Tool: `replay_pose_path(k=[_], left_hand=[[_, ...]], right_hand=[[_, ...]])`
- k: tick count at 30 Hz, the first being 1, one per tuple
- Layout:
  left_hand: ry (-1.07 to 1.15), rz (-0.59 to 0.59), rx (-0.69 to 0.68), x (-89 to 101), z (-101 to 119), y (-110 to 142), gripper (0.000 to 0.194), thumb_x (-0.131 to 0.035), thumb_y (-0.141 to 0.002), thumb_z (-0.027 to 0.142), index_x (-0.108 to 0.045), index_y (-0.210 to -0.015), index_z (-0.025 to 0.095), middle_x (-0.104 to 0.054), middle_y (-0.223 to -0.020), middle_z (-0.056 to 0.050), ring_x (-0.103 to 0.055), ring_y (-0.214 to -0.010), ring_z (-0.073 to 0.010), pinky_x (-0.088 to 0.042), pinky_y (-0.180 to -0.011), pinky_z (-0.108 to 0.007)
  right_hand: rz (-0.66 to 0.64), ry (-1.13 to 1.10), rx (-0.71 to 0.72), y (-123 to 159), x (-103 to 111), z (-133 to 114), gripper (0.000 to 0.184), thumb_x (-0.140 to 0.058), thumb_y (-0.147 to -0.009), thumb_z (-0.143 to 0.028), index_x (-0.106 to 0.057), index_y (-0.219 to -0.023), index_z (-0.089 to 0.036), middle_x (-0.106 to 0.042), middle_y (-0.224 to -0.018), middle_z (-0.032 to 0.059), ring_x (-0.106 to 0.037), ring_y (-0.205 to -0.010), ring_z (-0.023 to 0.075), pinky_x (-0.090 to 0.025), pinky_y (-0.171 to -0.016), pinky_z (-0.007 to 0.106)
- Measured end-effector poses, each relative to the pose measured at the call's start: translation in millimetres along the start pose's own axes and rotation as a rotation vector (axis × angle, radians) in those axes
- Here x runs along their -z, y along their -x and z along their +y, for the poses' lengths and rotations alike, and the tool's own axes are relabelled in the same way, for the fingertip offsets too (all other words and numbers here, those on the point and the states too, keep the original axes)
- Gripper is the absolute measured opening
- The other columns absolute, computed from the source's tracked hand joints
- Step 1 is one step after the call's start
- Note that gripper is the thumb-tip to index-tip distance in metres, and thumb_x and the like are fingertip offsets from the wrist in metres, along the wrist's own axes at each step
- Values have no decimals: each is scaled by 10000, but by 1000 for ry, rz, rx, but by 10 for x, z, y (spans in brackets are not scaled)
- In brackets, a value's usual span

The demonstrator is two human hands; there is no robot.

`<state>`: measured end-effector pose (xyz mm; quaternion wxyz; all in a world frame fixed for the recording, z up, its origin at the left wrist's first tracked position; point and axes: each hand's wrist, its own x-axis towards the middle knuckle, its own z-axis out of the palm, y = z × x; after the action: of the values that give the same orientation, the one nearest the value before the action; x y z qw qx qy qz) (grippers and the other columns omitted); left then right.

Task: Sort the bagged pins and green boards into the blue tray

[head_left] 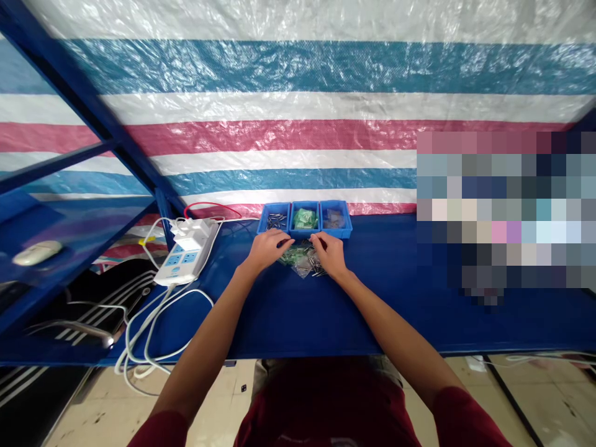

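My left hand (270, 249) is at the left side of a small pile on the blue table, thumb and fingertips drawn together. Across from it, my right hand (329, 254) has its fingers closed in a pinch over the pile's right side. Whatever either hand grips is too small to make out. Between them lie small green packets (293, 254), a clear plastic bag (302, 266) and thin metal pieces (318, 267). Just beyond stand three blue bins: the left bin (261, 218) has metal pieces, the middle bin (305, 234) green packets, the right bin (348, 228) greyish clear packets.
A white power strip (179, 267) with plugged-in adapters (192, 234) lies to the left, its white cables (153, 329) looping over the table's front edge. A blue metal frame (135, 167) rises at left. Striped plastic sheeting (288, 136) hangs behind. The right side is pixelated.
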<state>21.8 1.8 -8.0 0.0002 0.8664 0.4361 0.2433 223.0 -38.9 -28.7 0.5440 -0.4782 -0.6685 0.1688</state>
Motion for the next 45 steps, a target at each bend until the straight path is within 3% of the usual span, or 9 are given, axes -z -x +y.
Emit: replay_pose_path(k=[7, 12, 22, 30, 33, 35, 38, 41, 45], left_hand=[[-27, -236, 72, -68, -11, 11, 443, -552, -825, 569, -718, -972, 186, -686, -1017, -102, -602, -998, -288, -459, -845, -351], [147, -274, 115, -107, -22, -12, 381, -637, -781, 468, -702, -986, 153, -668, -861, -88, -613, -806, -241, -458, -718, -320], [501, -44, 242, -146, 30, -6, 185, -689, -704, 273, -672, -865, 185, -607, -634, 16, -559, -599, -150, -438, -640, -276], [623, 409, 165, -20, 247, -44, 132, -659, -780, 304, -670, -738, 179, -643, -762, -30, -588, -709, -150, -487, -685, -269], [687, 511, 154, -35, 360, -32, 140, -670, -785, 308, -670, -733, 178, -634, -765, -29, -585, -709, -144, -488, -672, -259], [733, 536, 174, -70, 399, -23, 156, -680, -781, 324, -670, -733, 176, -629, -773, -31, -589, -726, -144, -491, -670, -255], [836, 485, 238, -118, 406, -23, 196, -702, -762, 360, -678, -824, 177, -642, -817, -35, -611, -777, -152, -508, -705, -256], [971, 328, 319, -139, 385, -37, 321, -737, -712, 400, -660, -924, 170, -661, -799, -25, -627, -725, -152, -522, -675, -262], [1076, 129, 358, -152, 367, -52, 343, -736, -693, 445, -648, -826, 141, -672, -727, -26, -616, -626, -152, -521, -602, -278]], right_hand=[[-12, 29, 11, 1, -12, 13, 424, -400, -940, -461, -657, -750, -183, -623, -633, 21, -547, -565, 147, -395, -584, 253], [-23, 42, 19, 0, -24, 25, 415, -403, -938, -455, -650, -750, -180, -592, -596, 8, -517, -541, 137, -380, -572, 248], [-25, 44, 27, 4, -22, 35, 384, -418, -940, -420, -653, -753, -181, -590, -599, 5, -527, -547, 138, -380, -575, 252], [-31, 5, -1, -3, -29, 12, 293, -469, -921, -400, -667, -927, -185, -640, -799, 40, -564, -657, 157, -444, -663, 274], [-97, -16, -12, -5, -48, 21, 296, -545, -882, -416, -633, -1049, -187, -600, -879, 42, -519, -605, 134, -448, -648, 279], [-126, -33, 10, -6, -57, 29, 249, -546, -882, -414, -629, -952, -191, -574, -877, 39, -508, -613, 131, -436, -639, 276], [-107, -37, 54, -11, -47, 31, 279, -503, -905, -407, -552, -725, -199, -519, -768, 19, -487, -638, 141, -401, -618, 268], [-49, -21, 67, -20, -27, 28, 319, -503, -903, -402, -468, -653, -208, -454, -676, -7, -449, -615, 141, -366, -603, 266], [-8, -21, 42, -30, -20, 46, 344, -504, -897, -405, -434, -621, -211, -428, -617, -25, -426, -574, 131, -352, -594, 263]])
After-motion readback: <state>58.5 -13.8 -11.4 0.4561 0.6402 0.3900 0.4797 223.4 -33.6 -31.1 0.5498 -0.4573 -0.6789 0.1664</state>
